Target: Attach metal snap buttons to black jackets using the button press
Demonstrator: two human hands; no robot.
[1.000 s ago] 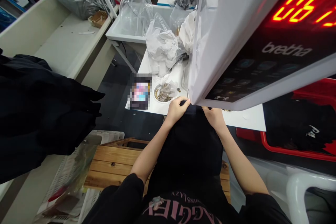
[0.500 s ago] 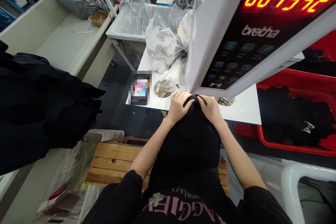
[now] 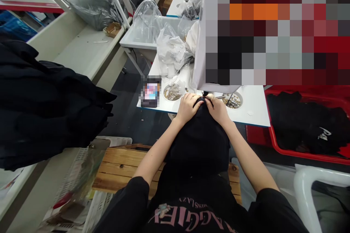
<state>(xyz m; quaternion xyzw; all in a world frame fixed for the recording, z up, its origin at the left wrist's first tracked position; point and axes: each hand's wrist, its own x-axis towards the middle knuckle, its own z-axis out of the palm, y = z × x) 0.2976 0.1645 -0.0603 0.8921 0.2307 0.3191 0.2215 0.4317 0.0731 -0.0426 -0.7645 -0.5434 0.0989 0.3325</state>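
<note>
Black fabric [image 3: 201, 131] drapes from the front of the white table [image 3: 254, 111] down over my lap. My left hand [image 3: 188, 108] is closed on its upper edge, thumb on top. Close beside it, my right hand [image 3: 216, 109] pinches the same edge. Both hands are just below the tip of a white machine [image 3: 201, 69], where a small dark part meets the fabric. A round bowl of small metal pieces [image 3: 172, 92] lies left of my left hand. Another bowl of metal pieces [image 3: 233, 100] is right of my right hand.
A phone [image 3: 151, 91] lies at the table's left corner, with a plastic bag of white material [image 3: 172, 49] behind. Dark garments [image 3: 46, 105] hang at the left. A red bin [image 3: 287, 151] with black cloth stands right. A wooden bench [image 3: 120, 167] is below; a white tube frame [image 3: 303, 185] stands lower right.
The view has tilted and shifted, so the table's surroundings sit a little further right and lower at the left. Both hands keep hold of the black fabric under the machine, nearly unmoved.
</note>
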